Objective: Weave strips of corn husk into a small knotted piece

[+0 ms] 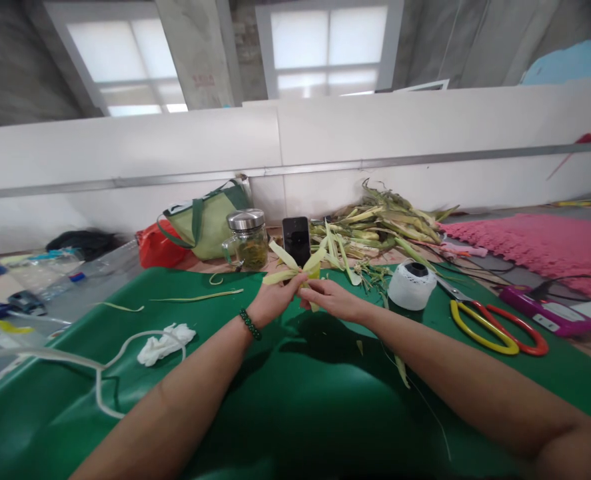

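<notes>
Both my hands meet above the green cloth [295, 400] and pinch a small bundle of pale yellow-green corn husk strips [295, 265]. My left hand [274, 299], with a green bead bracelet on the wrist, grips the bundle from the left. My right hand [331, 297] has its fingers closed on the bundle from the right. The strips fan out upward and sideways from the pinch. A white spool of thread [412, 285] stands just right of my right hand.
A pile of corn husks [380, 227] lies at the back. A glass jar [248, 239], a phone [296, 240], a green bag [205, 223] and a red bag stand near it. Yellow and red scissors [495, 327] lie right; a crumpled tissue [165, 343] and white cord left.
</notes>
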{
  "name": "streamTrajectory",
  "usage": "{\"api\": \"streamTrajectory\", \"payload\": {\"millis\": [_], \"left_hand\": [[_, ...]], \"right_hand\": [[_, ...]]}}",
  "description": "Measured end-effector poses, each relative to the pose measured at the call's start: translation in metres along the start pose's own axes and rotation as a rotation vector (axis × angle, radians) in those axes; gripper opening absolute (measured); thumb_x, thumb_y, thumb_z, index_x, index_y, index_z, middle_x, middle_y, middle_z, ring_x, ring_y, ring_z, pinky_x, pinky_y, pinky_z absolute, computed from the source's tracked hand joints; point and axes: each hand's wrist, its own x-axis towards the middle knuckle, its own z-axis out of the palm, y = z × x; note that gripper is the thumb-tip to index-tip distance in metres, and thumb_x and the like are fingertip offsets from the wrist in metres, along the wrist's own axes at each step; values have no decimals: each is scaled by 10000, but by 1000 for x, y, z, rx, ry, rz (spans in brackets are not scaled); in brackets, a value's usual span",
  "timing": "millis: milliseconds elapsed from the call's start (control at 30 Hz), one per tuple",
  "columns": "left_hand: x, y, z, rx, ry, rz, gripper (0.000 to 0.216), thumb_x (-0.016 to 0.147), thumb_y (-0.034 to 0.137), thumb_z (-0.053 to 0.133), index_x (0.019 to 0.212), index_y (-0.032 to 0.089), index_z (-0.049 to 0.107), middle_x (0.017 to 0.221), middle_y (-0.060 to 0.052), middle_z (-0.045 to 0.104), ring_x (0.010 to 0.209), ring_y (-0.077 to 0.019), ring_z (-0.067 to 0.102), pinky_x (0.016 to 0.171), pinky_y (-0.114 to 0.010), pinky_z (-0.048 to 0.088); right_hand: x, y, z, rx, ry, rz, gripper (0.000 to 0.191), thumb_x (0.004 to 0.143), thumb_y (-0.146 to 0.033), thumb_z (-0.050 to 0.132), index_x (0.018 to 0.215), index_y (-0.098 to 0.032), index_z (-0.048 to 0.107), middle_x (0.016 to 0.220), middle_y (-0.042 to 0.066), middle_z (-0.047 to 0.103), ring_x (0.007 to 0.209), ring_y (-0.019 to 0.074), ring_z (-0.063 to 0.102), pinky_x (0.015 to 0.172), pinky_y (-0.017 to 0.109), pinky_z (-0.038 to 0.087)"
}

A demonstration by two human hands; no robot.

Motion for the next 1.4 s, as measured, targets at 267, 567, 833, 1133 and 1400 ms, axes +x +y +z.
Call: {"api": "streamTrajectory", "payload": {"millis": [267, 567, 833, 1133, 1400], "left_hand": [[5, -18, 10, 53, 19, 113, 182, 840, 240, 474, 711, 165, 578, 746, -27, 654, 724, -151, 577, 739, -263, 461], [7, -19, 5, 56, -18, 147, 213, 842, 240, 466, 686, 147, 576, 753, -35, 643, 729, -148, 568, 720, -251, 456], [-4, -12, 17, 0, -234, 169, 271, 860, 302, 447, 750, 144, 639, 780, -36, 656, 749, -153, 563, 714, -246, 455], [-5, -5, 2, -51, -356, 277, 283, 875, 329, 450, 934, 145, 657, 923, -70, 674, 866, -186, 583, 828, -285, 454], [-5, -6, -4, -90, -448, 221, 276, 872, 340, 457, 881, 129, 635, 733, -18, 582, 651, -124, 465, 625, -229, 410]], "right_hand": [[-1, -6, 6, -177, 141, 2, 433, 919, -289, 346, 510, -173, 427, 487, -16, 493, 516, 98, 460, 584, 226, 332], [-4, -6, -4, -388, 162, 92, 447, 904, -410, 396, 539, -167, 482, 528, 5, 538, 518, 107, 468, 536, 236, 297], [3, 6, -17, 212, 191, 100, 471, 728, -577, 568, 521, -160, 496, 427, -38, 426, 406, 73, 389, 429, 217, 314], [-7, -5, -34, -76, 82, -162, 450, 854, -478, 420, 547, -154, 482, 457, -40, 392, 460, 69, 355, 474, 212, 282], [-9, -4, -39, -153, 17, -169, 445, 865, -449, 407, 538, -155, 478, 431, -43, 382, 449, 71, 364, 476, 207, 286]]}}
